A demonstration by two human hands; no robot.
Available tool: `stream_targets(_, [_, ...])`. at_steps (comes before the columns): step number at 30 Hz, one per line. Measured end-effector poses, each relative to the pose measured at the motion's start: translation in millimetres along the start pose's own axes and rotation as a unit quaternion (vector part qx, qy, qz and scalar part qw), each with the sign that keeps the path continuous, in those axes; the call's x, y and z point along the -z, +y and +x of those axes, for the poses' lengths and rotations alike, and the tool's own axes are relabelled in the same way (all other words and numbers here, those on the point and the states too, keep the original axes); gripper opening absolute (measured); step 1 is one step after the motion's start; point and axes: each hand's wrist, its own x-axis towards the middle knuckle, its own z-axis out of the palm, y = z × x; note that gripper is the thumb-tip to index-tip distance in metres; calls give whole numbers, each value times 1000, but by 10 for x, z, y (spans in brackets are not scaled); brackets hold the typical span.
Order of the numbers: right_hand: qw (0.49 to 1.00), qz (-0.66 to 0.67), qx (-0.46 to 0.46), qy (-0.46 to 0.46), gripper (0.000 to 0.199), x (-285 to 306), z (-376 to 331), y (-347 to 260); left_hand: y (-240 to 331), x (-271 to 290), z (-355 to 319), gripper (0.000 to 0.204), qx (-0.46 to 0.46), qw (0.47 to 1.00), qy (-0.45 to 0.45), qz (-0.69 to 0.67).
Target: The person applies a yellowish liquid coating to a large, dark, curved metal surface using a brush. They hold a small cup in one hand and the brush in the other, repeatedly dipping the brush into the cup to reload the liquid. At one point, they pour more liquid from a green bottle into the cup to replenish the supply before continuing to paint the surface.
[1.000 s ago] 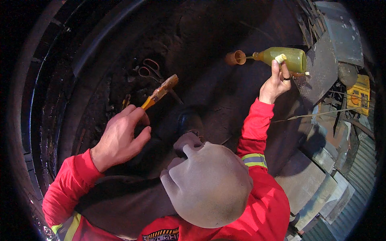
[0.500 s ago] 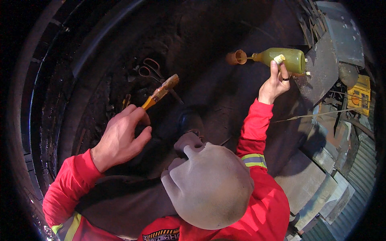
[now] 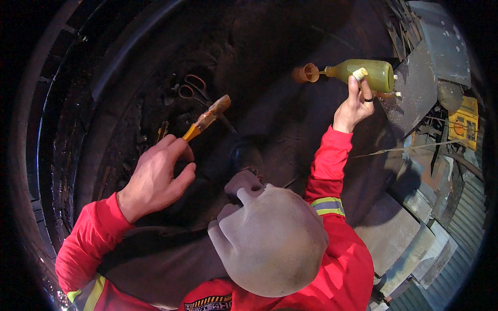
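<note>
My left hand (image 3: 158, 176) is closed around a paintbrush (image 3: 210, 115) with an orange-yellow handle; its bristles are stained and point up and to the right. My right hand (image 3: 355, 106) reaches forward, thumb and finger pinching a small pale yellow-white cap (image 3: 360, 74). Just beyond those fingertips is a yellow-green bottle (image 3: 371, 72), appearing on its side with its narrow neck to the left. Past the neck, an orange-brown cup (image 3: 310, 73) shows its open mouth. Whether neck and cup touch, I cannot tell.
Scissors (image 3: 193, 88) with reddish handles lie on the dark surface beyond the paintbrush. A grey rounded object (image 3: 270, 243) sits low in the middle, hiding part of my red-sleeved body. To the right are stacked flat sheets (image 3: 389, 233), a yellow case (image 3: 464, 122) and corrugated metal (image 3: 467, 207).
The cap in my right fingers has tilted very slightly, and the bottle has shifted a touch upward. My left hand and the paintbrush look almost unmoved.
</note>
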Motion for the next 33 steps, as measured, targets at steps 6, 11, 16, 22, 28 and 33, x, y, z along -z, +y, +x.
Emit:
stream_targets(6, [1000,-14,-6,3,25,0,-4,20,-17,0,0,18,0,1000,-4,-4])
stream_targets(11, [1000,-19,20,-2,25,17,-3,72,-9,4,-2,17,1,1000,-2,-1])
stream_targets(16, [999,-30,-19,0,24,-29,-13,-3,-10,2,-3,17,0,1000,-3,0])
stream_targets(22, [998,-57,20,-9,25,-5,-4,38,-9,-2,1,17,-4,1000,2,4])
stream_targets(28, [998,-48,35,-1,28,-70,-32,17,-15,8,0,17,-4,1000,4,6])
stream_targets(33, [999,-32,20,5,27,-88,-33,37,-12,1,-4,17,-1,1000,4,9])
